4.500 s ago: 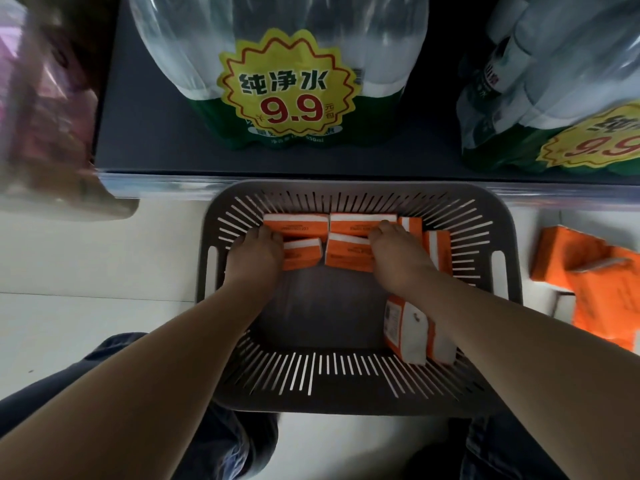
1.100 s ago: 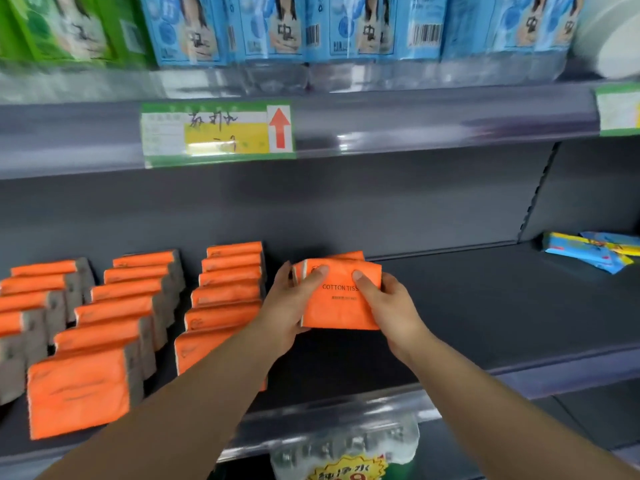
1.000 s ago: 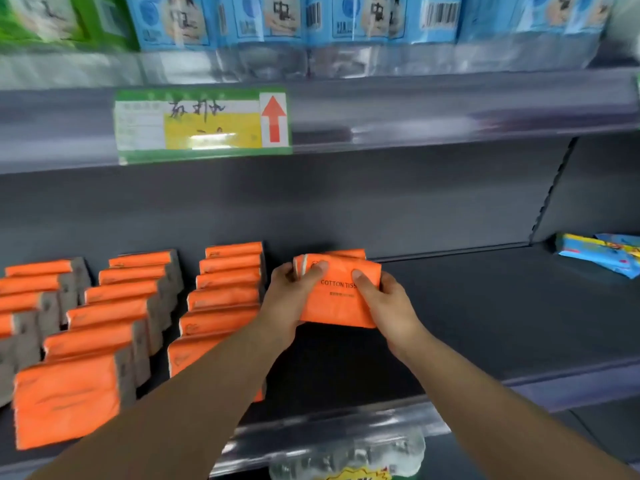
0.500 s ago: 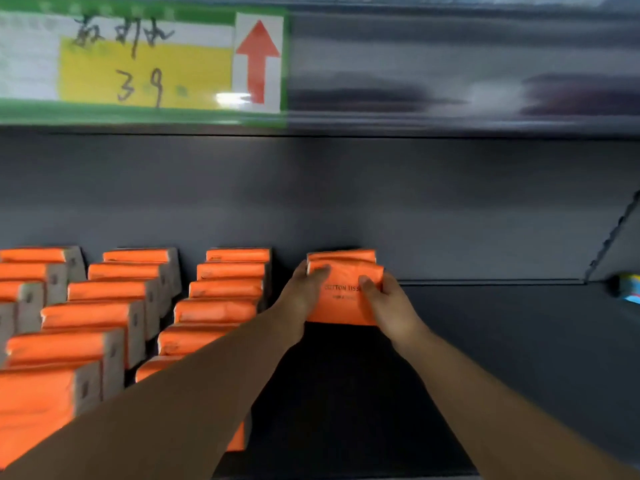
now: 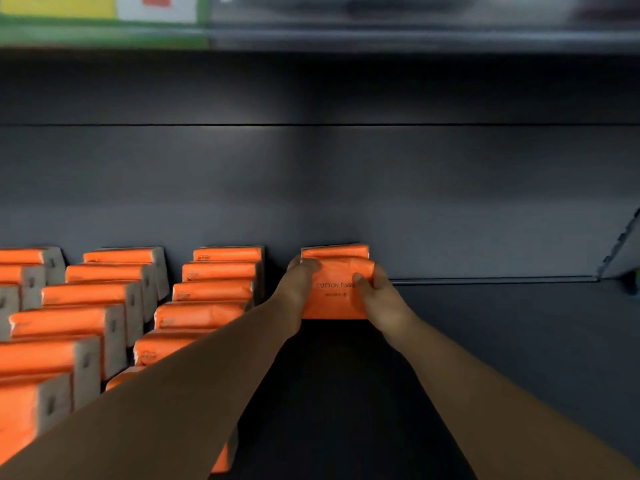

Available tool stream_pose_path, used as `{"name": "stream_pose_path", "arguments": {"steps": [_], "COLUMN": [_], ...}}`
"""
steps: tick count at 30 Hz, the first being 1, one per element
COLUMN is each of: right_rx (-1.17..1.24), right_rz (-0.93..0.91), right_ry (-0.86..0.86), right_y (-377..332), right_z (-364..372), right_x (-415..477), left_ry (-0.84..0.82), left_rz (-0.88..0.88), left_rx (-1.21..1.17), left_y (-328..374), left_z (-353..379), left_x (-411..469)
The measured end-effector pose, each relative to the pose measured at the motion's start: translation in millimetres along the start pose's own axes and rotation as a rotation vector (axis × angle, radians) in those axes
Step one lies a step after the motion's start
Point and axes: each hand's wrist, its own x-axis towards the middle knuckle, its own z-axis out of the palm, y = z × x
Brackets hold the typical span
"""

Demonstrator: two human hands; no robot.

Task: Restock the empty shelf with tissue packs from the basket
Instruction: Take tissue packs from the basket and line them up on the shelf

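both hands reach to the far back of the dark shelf (image 5: 502,341) and hold an orange tissue pack (image 5: 334,292) between them — the left hand (image 5: 298,289) grips its left edge, the right hand (image 5: 379,299) grips its right edge with the thumb curled over the front. the pack stands upright, just in front of another orange pack (image 5: 334,251) against the back wall. rows of orange packs (image 5: 207,296) fill the shelf to the left.
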Motion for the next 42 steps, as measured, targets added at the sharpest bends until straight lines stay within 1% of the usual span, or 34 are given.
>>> {"name": "stream_pose_path", "arguments": {"steps": [3,9,17,23,28,34,37,42], "right_rx": [-0.027,-0.064,-0.038,-0.057,-0.054,-0.070,-0.132,-0.285], "right_rz": [0.010,-0.011,0.029,0.050,0.018,-0.029,-0.069,-0.086], "right_ry": [-0.005,-0.009,-0.030,-0.050,-0.035,0.012,0.036,0.050], "right_y": [3,7,11,13,12,5,-1,-12], "right_z": [2,3,4,3,2,-3,-6,-10], "right_x": [5,7,11,9,5,4,0,-9], "left_ry": [0.012,-0.033,-0.037,-0.056,-0.017,0.056,0.065,0.103], "left_rz": [0.003,0.016,-0.001,-0.025,-0.021,0.097,0.143,0.280], "left_rx": [0.011,0.138,0.257,0.282,0.310,0.388,0.457,0.670], "left_y": [3,0,1,-1,2,4,7,14], "left_z": [0,-3,0,0,2,0,-1,-3], "left_x": [1,6,7,5,0,-4,-6,-17]}}
